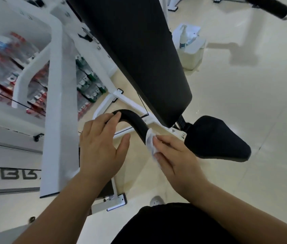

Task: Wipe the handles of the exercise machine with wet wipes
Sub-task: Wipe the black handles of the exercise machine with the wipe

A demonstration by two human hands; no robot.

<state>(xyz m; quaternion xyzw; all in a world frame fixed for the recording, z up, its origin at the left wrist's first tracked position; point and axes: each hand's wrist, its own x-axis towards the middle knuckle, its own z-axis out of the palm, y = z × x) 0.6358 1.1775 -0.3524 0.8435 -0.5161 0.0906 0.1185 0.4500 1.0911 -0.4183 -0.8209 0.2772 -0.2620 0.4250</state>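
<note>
A curved black padded handle [133,118] of the white exercise machine arcs in the middle of the view. My left hand [100,147] rests its fingertips on the handle's left end, thumb spread apart below it. My right hand [174,155] presses a white wet wipe [150,140] against the handle's lower right part. The wipe is bunched between my fingers and the black padding.
A long black back pad [135,53] slopes above the handle and a black seat [216,138] sits to the right. White frame bars [58,106] stand at the left. A spray bottle [183,36] and a white box [194,51] sit on the cream floor beyond.
</note>
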